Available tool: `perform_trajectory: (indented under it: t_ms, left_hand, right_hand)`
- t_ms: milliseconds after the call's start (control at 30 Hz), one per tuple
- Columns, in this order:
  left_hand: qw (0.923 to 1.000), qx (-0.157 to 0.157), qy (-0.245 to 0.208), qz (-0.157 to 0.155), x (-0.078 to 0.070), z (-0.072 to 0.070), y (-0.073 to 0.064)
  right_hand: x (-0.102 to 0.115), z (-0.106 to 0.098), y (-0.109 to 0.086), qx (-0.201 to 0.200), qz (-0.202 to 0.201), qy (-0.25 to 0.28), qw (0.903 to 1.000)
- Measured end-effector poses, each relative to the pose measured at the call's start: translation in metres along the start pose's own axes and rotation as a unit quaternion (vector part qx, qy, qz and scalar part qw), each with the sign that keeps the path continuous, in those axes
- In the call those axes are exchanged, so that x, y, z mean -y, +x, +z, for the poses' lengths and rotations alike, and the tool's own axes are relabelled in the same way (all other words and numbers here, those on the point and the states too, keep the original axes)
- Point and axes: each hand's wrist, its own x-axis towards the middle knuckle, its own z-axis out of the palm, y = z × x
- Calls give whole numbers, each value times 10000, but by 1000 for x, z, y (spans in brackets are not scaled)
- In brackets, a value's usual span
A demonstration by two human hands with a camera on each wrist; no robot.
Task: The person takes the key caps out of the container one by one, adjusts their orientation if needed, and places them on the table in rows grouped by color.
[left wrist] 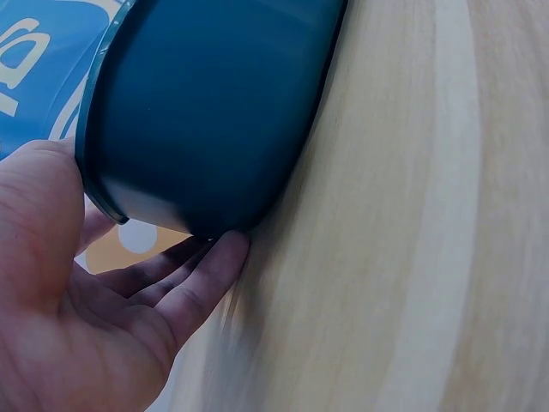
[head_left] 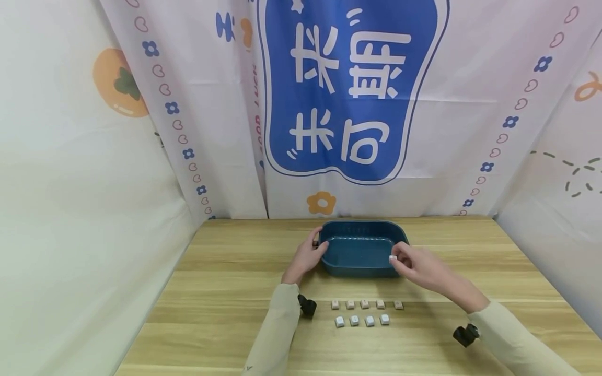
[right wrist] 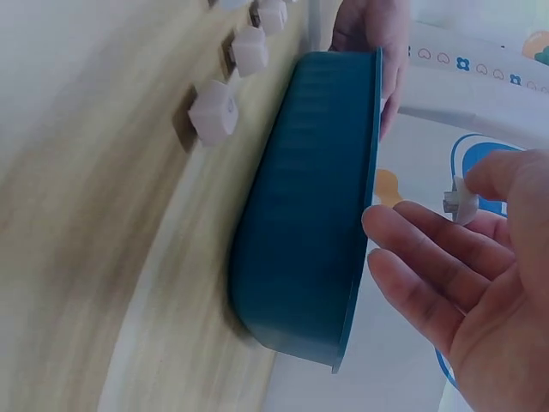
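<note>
A dark teal plastic basin [head_left: 359, 271] stands on the table toward the back. My left hand [head_left: 307, 258] holds its left end, the thumb at the rim and the other fingers against the outside wall. My right hand [head_left: 420, 267] is over the basin's right front edge. Between thumb and forefinger it pinches a small white keycap [right wrist: 464, 202], its stem side showing in the right wrist view. Two rows of keycaps lie in front of the basin: a back row of beige ones [head_left: 365, 304] and a front row of white ones [head_left: 355, 320].
The wooden table [head_left: 226, 313] runs back to a printed white curtain [head_left: 451, 172] with a blue panel. White cloth hangs on the left and right sides. A small black camera [head_left: 308, 306] is worn on the left wrist, another [head_left: 465, 335] on the right.
</note>
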Motion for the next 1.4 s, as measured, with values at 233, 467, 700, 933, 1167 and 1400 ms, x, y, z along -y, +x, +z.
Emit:
perform_trajectory:
  t_ms: [233, 467, 700, 933, 1167, 1400]
  left_hand:
    - [10000, -20, -34, -89, 1, 0, 0]
    - [9999, 20, 125, -26, 0, 0, 0]
    - [10000, 10, 65, -31, 1, 0, 1]
    - [9999, 0, 156, -19, 2, 0, 1]
    - [10000, 9, 69, -5, 0, -1, 1]
    - [10000, 45, -29, -24, 0, -1, 1]
  right_hand:
    - [2, 3, -10, 21, -79, 62, 9999]
    - [0, 7, -20, 188, -265, 69, 9994]
    - [-2, 13, -25, 114, -492, 15, 9987]
    - [-3, 16, -31, 57, -349, -20, 9994]
    - [-2, 19, -37, 212, -174, -25, 9996]
    - [-6, 24, -46, 186, -430, 21, 9989]
